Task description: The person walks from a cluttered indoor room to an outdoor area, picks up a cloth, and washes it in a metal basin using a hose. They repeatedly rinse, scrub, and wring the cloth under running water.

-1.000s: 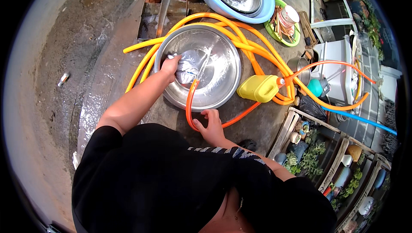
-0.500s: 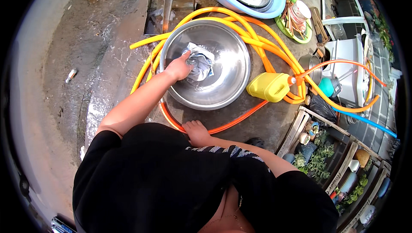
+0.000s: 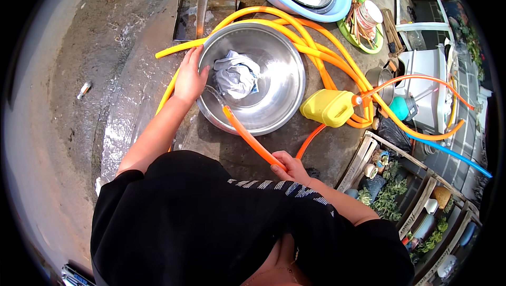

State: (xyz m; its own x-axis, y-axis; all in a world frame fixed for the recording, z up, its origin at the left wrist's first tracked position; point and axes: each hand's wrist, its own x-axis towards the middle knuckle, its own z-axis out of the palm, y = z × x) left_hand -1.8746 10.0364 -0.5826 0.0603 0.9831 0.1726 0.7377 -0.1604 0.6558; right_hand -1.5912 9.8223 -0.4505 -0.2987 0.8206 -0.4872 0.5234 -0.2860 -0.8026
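A wide stainless steel basin [image 3: 279,101] sits on the wet ground before me. In it lies a crumpled white and grey cloth [image 3: 236,78]. My left hand [image 3: 191,78] is at the basin's left rim, fingers stretched and thumb apart, holding nothing; whether it presses on the rim is hard to tell. Below the basin, on its near side, my right hand [image 3: 291,167] is closed around a thin orange hose [image 3: 250,138]. The hose's end hangs over the near left rim, and clear water runs from it into the basin.
Thick yellow-orange hose [image 3: 337,62] coils behind and right of the basin. A yellow jug [image 3: 328,108] stands close on the right. Farther back are a blue tub [image 3: 337,9] and a green basin [image 3: 375,45]. Wooden planters [image 3: 358,162] line the near right.
My left hand has left the cloth and moved to the basin's left rim. My right hand has lifted the thin orange hose; its end is now over the basin, pouring water.
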